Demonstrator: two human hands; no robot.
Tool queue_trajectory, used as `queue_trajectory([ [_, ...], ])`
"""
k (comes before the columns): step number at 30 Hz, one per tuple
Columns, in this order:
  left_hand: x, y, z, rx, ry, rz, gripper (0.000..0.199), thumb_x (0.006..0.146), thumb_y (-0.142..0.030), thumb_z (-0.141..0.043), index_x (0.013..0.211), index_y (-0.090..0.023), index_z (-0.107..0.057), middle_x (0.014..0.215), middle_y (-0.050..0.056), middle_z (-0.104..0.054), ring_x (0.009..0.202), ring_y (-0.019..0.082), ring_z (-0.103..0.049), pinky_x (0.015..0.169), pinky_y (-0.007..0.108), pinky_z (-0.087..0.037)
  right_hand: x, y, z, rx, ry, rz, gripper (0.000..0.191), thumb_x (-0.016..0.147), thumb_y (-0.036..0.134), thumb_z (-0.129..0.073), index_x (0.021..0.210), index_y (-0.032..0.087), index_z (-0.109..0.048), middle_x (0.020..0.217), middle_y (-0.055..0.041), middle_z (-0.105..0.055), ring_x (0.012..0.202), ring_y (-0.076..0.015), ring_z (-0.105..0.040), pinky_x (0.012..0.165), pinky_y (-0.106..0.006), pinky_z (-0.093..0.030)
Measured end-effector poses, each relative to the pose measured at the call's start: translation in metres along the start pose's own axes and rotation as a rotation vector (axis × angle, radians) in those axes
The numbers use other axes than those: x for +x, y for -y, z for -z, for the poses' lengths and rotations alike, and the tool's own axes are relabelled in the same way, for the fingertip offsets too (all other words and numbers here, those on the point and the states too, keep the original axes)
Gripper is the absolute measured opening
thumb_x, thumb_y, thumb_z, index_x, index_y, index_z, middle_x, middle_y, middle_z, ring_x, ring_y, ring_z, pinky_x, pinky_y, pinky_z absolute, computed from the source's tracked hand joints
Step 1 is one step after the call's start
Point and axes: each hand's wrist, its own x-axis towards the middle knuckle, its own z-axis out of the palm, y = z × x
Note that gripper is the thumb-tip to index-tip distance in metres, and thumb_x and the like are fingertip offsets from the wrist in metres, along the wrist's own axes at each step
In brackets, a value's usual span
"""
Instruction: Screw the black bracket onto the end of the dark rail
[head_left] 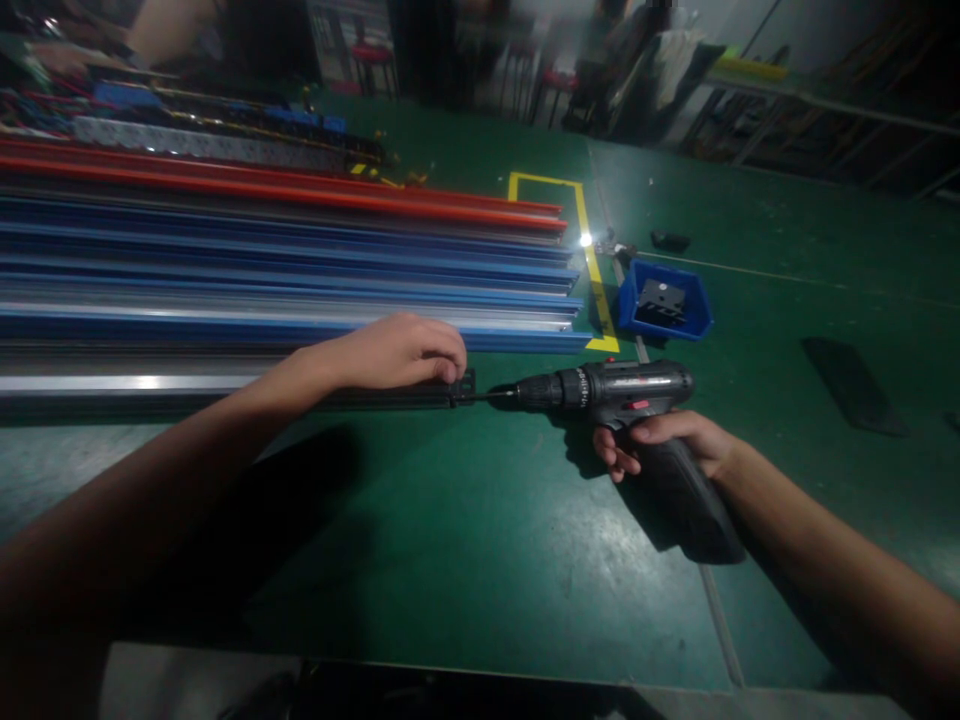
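Note:
My right hand (667,440) is wrapped round the grip of a black cordless drill (637,385), which points left. Its long thin bit (495,394) meets a small black end cap (466,385) at the end of a dark metal profile (375,397). Over that end, my left hand (409,350) is closed, with thumb and fingers bent down on the end cap; the fingertips are partly hidden. The profile lies lengthwise on the green table (480,540), nearest to me in a row of long profiles.
Blue profiles (517,338) and red profiles (450,196) lie behind. A blue bin (701,308) holds dark metal plates (661,298). A black flat piece (853,385) lies right. Yellow tape (581,210) marks the table. Another person's arm (161,30) is at far left, beside wiring.

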Motion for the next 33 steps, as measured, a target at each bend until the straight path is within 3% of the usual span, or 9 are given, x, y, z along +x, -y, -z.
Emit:
queue_trajectory([
  [33,-0.0003,-0.0005,-0.0003,-0.001,-0.015,-0.011,0.02,0.101,-0.028,-0.056,0.095,-0.023,-0.075,0.099,0.0,-0.076,0.088,0.013,-0.069,0.082,0.023,-0.046,-0.0003,-0.0003,0.0006,0.024,-0.009,-0.008,0.028,0.095,0.019,-0.064,0.115,0.002,-0.073,0.108,-0.0151,-0.074,0.086,-0.017,-0.072,0.094,-0.036,-0.061],
])
